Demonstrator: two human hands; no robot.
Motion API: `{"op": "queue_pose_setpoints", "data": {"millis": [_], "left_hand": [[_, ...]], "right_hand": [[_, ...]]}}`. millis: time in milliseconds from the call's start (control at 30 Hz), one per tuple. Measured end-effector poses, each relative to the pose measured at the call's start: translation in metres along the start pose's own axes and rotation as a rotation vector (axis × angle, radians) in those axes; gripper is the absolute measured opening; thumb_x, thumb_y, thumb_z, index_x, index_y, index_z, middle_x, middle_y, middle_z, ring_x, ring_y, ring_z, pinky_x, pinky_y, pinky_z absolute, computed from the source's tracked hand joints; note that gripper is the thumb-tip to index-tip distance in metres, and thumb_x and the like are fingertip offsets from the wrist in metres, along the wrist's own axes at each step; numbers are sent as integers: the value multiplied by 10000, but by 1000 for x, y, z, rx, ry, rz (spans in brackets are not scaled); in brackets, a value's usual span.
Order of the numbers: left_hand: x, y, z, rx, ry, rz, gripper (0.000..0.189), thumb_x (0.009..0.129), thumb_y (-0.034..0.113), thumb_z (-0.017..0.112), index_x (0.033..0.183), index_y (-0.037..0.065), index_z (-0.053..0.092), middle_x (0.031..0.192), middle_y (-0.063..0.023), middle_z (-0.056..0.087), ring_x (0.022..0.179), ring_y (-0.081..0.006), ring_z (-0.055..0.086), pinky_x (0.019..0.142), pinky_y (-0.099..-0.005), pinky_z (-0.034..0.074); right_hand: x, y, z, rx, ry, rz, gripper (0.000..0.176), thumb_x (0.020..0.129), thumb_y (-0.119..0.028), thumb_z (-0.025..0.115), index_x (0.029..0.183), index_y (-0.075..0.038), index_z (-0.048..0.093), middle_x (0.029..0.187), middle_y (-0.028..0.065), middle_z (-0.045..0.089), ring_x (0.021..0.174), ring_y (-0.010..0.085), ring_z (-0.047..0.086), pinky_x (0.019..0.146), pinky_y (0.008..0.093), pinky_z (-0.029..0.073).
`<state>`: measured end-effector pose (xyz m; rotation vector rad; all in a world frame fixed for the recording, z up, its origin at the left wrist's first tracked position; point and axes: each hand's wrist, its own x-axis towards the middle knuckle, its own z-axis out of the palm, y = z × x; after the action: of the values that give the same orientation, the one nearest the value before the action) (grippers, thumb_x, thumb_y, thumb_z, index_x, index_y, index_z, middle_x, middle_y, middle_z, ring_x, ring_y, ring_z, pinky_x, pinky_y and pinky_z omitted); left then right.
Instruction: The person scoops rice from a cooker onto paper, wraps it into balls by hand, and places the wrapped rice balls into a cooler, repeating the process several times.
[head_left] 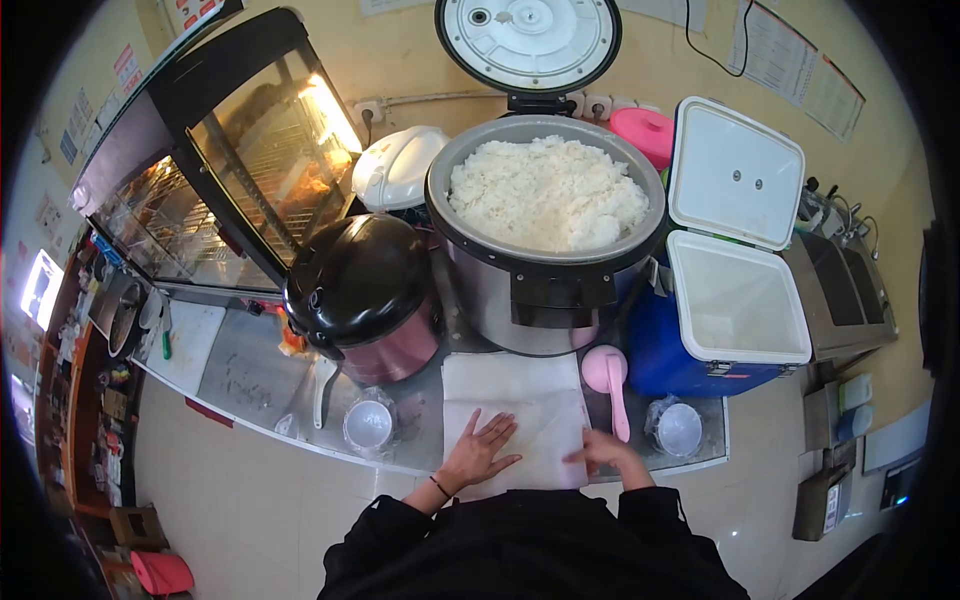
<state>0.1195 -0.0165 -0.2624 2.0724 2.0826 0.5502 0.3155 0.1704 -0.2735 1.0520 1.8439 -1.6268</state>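
Observation:
A stack of white paper sheets (515, 380) lies on the metal counter in front of me. My left hand (485, 450) rests flat on the paper with its fingers spread. At the stack's right edge is my right hand (602, 453), its fingers pointing left over the paper and loosely bent, nothing visible in them. Just beyond it lies a pink rice scoop (606, 372), handle toward me. A small bowl in clear plastic (680, 430) stands to the right of that hand, and another plastic-wrapped bowl (368, 426) sits left of the paper.
Behind the paper stands a large open rice cooker (480, 295) full of cooked rice (550, 195). A pink cooker with a black lid (370, 290) and a lit glass food warmer (260, 160) are to the left. An open blue cooler box (670, 345) is at right. A white paddle (322, 390) lies front left.

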Motion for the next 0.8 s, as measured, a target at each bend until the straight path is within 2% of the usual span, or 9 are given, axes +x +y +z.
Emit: {"op": "queue_pose_setpoints", "data": {"millis": [33,167,267,400,500,600,633,733,800], "left_hand": [[0,-2,-2,-11,-17,4,545,818,435,476,1200,47,450,1263,-88,435,1215,-186,352,1039,-465,118],[5,-2,-23,-17,-120,26,506,827,437,461,1149,50,507,1206,-79,493,1176,-170,404,1037,-456,144],[16,10,-47,71,-200,31,468,816,432,478,1108,71,545,1148,-63,537,1125,-166,455,1024,-456,181],[24,-17,-13,197,-221,126,382,775,412,538,1019,126,605,1008,-41,602,988,-172,546,998,-457,235],[42,-43,-4,-45,-312,2,296,753,378,571,917,144,645,844,-24,628,853,-161,585,974,-450,254],[62,-37,-34,-47,-358,-59,255,758,358,574,846,136,665,748,-35,628,780,-161,595,952,-440,258],[65,-39,-33,-80,-355,-52,236,759,338,584,822,128,673,717,-36,627,769,-163,596,940,-433,255],[65,-53,-16,-261,-235,-28,267,740,319,608,938,145,647,731,-22,631,769,-174,599,937,-416,267],[58,-46,-17,-240,-61,-94,361,732,290,618,1056,137,578,834,-27,630,836,-178,589,934,-399,279]], "right_hand": [[-4,4,3,-82,-115,24,260,763,-184,638,882,40,582,709,68,609,553,164,595,459,253,472],[-8,2,18,1033,-267,-79,266,782,-87,596,1004,38,520,894,108,602,801,188,614,674,276,519],[8,1,33,1814,-285,-74,224,821,-58,532,1017,47,502,935,128,594,865,203,603,739,309,520],[12,-1,47,2051,-76,-127,270,851,-121,511,1070,31,468,1023,188,567,933,255,580,778,351,505],[-33,-41,53,1788,-214,-400,387,831,-210,553,1129,14,450,1045,202,554,1005,292,541,854,402,448],[-30,-40,73,-312,333,-1032,514,797,-280,585,1193,-1,415,1091,193,531,1066,333,490,928,423,371],[-25,-48,70,-676,483,-1244,518,795,-185,542,1243,-2,358,1207,176,450,1163,324,398,952,385,351],[-4,-50,61,-1224,583,-880,547,740,-45,492,1259,12,329,1289,190,350,1240,313,285,1030,407,219],[15,-33,56,-1076,460,-925,565,748,-20,406,1292,6,257,1344,186,257,1271,310,219,1048,400,174]]}}
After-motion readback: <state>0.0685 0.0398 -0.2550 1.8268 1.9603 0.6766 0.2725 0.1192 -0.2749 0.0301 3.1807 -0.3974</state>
